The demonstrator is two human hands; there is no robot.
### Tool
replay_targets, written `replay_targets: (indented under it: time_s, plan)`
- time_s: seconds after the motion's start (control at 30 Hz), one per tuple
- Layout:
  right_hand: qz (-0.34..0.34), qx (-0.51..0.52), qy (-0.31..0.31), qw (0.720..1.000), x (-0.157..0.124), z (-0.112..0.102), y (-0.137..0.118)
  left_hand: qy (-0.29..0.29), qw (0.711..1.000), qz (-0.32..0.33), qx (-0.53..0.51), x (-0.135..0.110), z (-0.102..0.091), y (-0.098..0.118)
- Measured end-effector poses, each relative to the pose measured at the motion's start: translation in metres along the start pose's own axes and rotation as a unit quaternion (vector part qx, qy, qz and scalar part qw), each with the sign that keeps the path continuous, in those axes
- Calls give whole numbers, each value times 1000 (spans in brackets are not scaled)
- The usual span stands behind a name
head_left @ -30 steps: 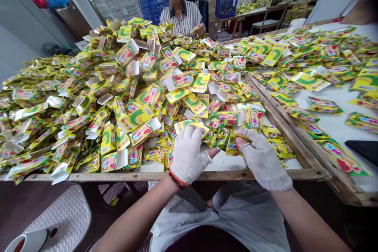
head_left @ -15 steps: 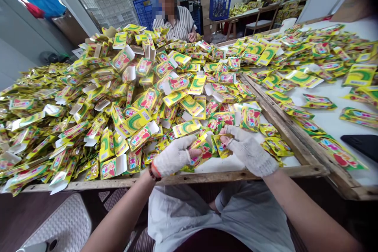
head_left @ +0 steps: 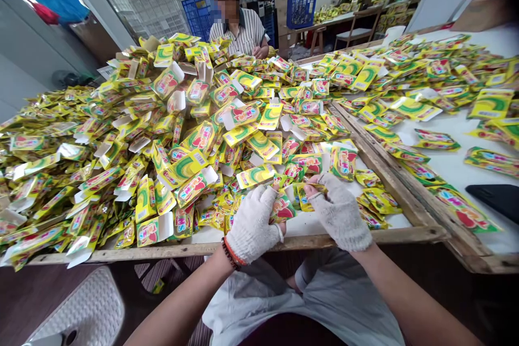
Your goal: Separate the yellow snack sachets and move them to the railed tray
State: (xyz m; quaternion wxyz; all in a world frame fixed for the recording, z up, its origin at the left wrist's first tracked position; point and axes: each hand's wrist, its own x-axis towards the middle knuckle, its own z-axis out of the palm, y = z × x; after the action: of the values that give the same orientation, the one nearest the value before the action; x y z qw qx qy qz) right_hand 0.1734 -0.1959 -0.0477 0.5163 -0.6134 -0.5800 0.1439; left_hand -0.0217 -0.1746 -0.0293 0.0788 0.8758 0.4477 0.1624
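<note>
My left hand (head_left: 256,223), in a white fingerless glove, is closed around a small yellow and green printed carton (head_left: 283,208). The carton lies tilted just above the table's near edge, its red print facing up. In my gloved right hand (head_left: 339,211) a small yellow packet (head_left: 305,198) is pinched between thumb and fingers. The packet meets the right end of the carton; whether its tip is inside cannot be made out. A big heap of similar cartons (head_left: 190,140), many with raised white flaps, spreads in front and to the left. Loose yellow packets (head_left: 377,201) lie right of my right hand.
A wooden rim (head_left: 170,251) edges the table, and a wooden divider (head_left: 377,165) runs along the right. Beyond it are more packets, cartons and a black phone (head_left: 492,201). A person (head_left: 239,27) sits opposite. A white perforated stool (head_left: 81,308) stands low at left.
My left hand has shifted right and turned over the carton, hiding more of it. My right hand and the packet have moved slightly; packet and carton stay close together.
</note>
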Motion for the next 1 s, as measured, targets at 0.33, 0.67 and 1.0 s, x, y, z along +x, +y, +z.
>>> replay_targets:
  time_s: [0.33,0.67,1.0]
  plan:
    - [-157,-113,-135,972,7,-3,-11,-33,998,14,-50,-2,4,8]
    - [-84,-124,-62,987,1,3,-9,8,996,35,-80,-2,13,6]
    - [-18,-157,-193,968,2,-18,-2,4,996,71,53,-1,11,1]
